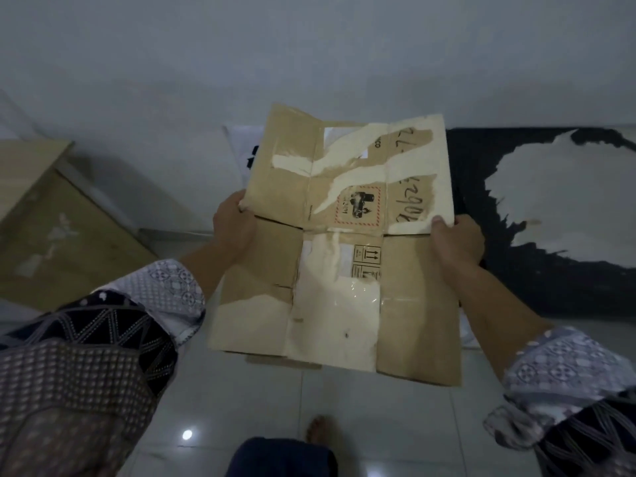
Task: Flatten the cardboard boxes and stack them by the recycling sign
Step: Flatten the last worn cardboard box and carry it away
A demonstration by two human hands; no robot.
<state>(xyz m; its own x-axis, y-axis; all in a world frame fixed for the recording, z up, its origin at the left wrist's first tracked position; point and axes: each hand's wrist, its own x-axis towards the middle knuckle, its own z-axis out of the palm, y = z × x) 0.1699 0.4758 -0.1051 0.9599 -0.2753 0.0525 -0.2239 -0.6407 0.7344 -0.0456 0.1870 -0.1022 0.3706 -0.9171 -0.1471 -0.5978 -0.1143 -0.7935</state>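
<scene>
Grasping flattened box [337,304] edges: left grip [234,226], right grip [455,243]; red-hatched label [358,206], handwritten digits [411,199].

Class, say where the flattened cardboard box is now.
In the head view the flattened cardboard box is centre frame, gripped by the left hand and right hand, above the tiled floor.

The flattened cardboard box [344,242], gripped at its side edges by the left hand [234,228] and the right hand [456,241], fills the middle and hides the floor beneath it. At 9 o'clock a brown cardboard box [51,228] sits on the tiles and blocks that side. At 3 o'clock a black sheet with torn white patches [568,290] lies just beside the right hand. The white wall [309,46] closes off 12 o'clock. The tiled floor [395,425] is open at 6 o'clock, apart from a bare foot [320,430].
</scene>
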